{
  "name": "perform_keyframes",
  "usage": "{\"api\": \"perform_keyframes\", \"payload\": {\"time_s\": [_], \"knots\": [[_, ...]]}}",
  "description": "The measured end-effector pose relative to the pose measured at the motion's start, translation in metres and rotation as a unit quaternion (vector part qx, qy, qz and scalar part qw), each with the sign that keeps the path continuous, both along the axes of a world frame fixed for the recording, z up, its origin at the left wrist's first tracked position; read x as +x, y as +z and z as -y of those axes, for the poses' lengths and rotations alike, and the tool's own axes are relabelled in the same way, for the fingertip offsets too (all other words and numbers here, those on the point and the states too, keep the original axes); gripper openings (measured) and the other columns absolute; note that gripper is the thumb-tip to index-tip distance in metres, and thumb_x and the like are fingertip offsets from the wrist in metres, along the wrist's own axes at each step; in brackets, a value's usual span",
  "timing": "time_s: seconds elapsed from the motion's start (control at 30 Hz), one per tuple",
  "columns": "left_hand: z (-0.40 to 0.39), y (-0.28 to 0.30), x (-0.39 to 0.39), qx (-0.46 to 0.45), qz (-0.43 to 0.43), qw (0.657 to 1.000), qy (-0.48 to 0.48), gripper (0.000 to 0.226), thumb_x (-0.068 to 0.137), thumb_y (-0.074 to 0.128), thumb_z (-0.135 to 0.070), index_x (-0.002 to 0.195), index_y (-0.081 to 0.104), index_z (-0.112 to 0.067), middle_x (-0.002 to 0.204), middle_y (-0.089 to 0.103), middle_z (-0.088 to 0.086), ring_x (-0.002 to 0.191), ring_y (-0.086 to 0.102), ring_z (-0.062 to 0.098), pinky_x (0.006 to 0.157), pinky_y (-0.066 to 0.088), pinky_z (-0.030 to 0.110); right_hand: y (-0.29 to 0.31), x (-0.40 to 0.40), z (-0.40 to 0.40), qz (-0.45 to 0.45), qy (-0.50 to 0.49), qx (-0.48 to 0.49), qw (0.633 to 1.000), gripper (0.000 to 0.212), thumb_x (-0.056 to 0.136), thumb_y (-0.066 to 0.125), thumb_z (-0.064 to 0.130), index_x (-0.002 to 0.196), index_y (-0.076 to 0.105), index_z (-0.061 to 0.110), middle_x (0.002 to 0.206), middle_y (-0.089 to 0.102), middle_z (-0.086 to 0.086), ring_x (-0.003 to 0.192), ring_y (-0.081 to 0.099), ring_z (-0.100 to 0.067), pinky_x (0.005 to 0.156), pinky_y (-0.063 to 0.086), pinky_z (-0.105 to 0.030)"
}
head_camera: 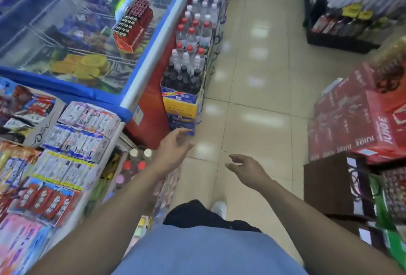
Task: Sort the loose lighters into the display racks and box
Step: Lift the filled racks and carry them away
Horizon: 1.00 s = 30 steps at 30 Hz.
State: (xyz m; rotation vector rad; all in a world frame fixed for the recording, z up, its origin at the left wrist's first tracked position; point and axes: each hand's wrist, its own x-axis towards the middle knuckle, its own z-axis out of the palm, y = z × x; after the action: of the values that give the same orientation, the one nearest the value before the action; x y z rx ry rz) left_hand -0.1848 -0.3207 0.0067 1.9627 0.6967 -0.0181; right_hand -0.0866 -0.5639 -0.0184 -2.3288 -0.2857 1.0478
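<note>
A red display box of lighters (131, 26) stands on the glass lid of the blue chest freezer (140, 76), rows of lighter tops showing in it. Both my hands are stretched out over the aisle floor, well below and to the right of that box. My left hand (173, 149) has relaxed, spread fingers and holds nothing. My right hand (246, 167) is also empty, fingers loosely extended. No loose lighter is visible in either hand.
Stacked packs of water and dark drink bottles (193, 54) line the freezer's right side. Snack and candy boxes (72, 142) fill the shelf at lower left. Red juice cartons (360, 125) and shelves stand on the right. A tiled aisle (252, 76) runs between.
</note>
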Motion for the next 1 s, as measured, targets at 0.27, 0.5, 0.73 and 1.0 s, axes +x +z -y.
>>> {"api": "perform_keyframes", "payload": {"time_s": [0.27,0.5,0.73,1.0], "knots": [[-0.051,-0.001,0.025,0.039,-0.016,0.995,0.096,0.042,0.093,0.072,-0.019,0.134,0.063,-0.018,0.13,0.062,-0.009,0.12,0.055,0.006,0.099,0.038,0.02,0.028,0.111,-0.11,0.031,0.141,0.007,0.989,0.059,0.093,0.067,0.049,0.144,0.056,0.022,0.143,0.059,0.003,0.121,0.061,-0.017,0.1,0.05,-0.033],[-0.13,-0.011,0.051,0.045,-0.026,0.983,0.175,0.042,0.093,0.072,-0.024,0.134,0.063,-0.024,0.138,0.061,-0.007,0.127,0.057,0.014,0.1,0.039,0.024,0.042,0.171,-0.248,0.04,0.229,0.029,0.972,0.052,0.095,0.067,0.039,0.143,0.056,0.023,0.129,0.067,-0.001,0.111,0.066,-0.02,0.091,0.05,-0.03],[-0.213,0.0,0.101,0.036,-0.034,0.972,0.228,0.04,0.092,0.071,-0.031,0.132,0.061,-0.031,0.132,0.063,-0.001,0.11,0.064,0.02,0.085,0.045,0.031,0.06,0.208,-0.329,0.046,0.254,0.051,0.965,0.037,0.095,0.067,0.041,0.129,0.066,0.027,0.12,0.071,0.003,0.11,0.067,-0.018,0.101,0.051,-0.037],[-0.292,0.018,0.18,0.071,-0.008,0.97,0.232,0.041,0.093,0.072,-0.029,0.133,0.062,-0.025,0.137,0.061,-0.004,0.127,0.057,0.017,0.104,0.044,0.035,0.03,0.273,-0.344,0.013,0.324,-0.018,0.946,0.049,0.096,0.063,0.047,0.141,0.056,0.029,0.132,0.066,0.003,0.117,0.064,-0.02,0.1,0.051,-0.037]]}}
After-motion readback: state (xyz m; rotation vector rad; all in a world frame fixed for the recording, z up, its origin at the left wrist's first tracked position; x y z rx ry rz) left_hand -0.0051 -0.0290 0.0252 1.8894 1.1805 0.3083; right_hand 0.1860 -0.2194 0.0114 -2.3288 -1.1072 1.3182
